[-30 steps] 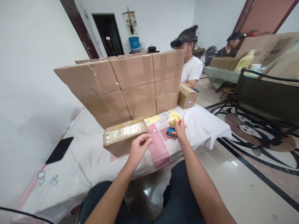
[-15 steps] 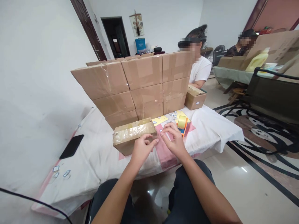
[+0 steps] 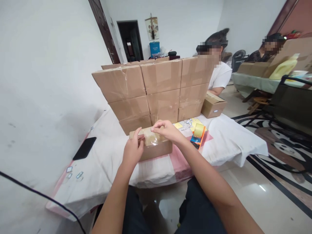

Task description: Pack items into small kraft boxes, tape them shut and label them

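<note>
A cardboard box (image 3: 158, 151) with shiny clear tape along its top lies in front of me on the cloth-covered table. My left hand (image 3: 133, 146) is at the box's left part, thumb and index finger bent toward each other over the top. Over the far edge of the top, my right hand (image 3: 167, 130) has its thumb and fingers pinched together. Whatever is in either pinch is too small or too clear to make out. To the right rests a tape dispenser (image 3: 198, 135) with a yellowish roll and an orange and blue frame.
Behind the box rises a wall of stacked taped cartons (image 3: 162, 87). A smaller carton (image 3: 214, 104) stands at its right, near a person in a white shirt (image 3: 220, 76). A black phone-like slab (image 3: 84, 148) and several small labels (image 3: 79, 175) lie on the left.
Both hands have moved from in front of the box's right end onto its top. The box now sits turned, its long side facing me. The view has shifted left.
</note>
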